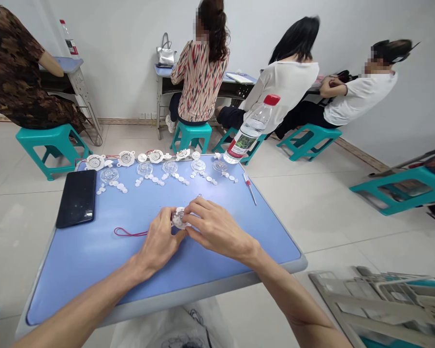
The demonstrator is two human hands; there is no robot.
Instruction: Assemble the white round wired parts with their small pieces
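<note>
A small round white plastic housing is between my two hands, just above or on the blue table. My left hand grips its left side, fingers closed round the edge. From under that hand a red cord loop trails left over the tabletop. My right hand is closed at the housing's right side, its fingertips pressed on the top face. Whether those fingertips pinch a smaller piece is hidden. Similar white housings line the far edge, with clear round discs and small white pieces before them.
A black phone lies at the table's left. A water bottle stands at the far right corner, near a thin screwdriver. Several people sit on green stools at desks along the wall. Folded metal frames are at lower right.
</note>
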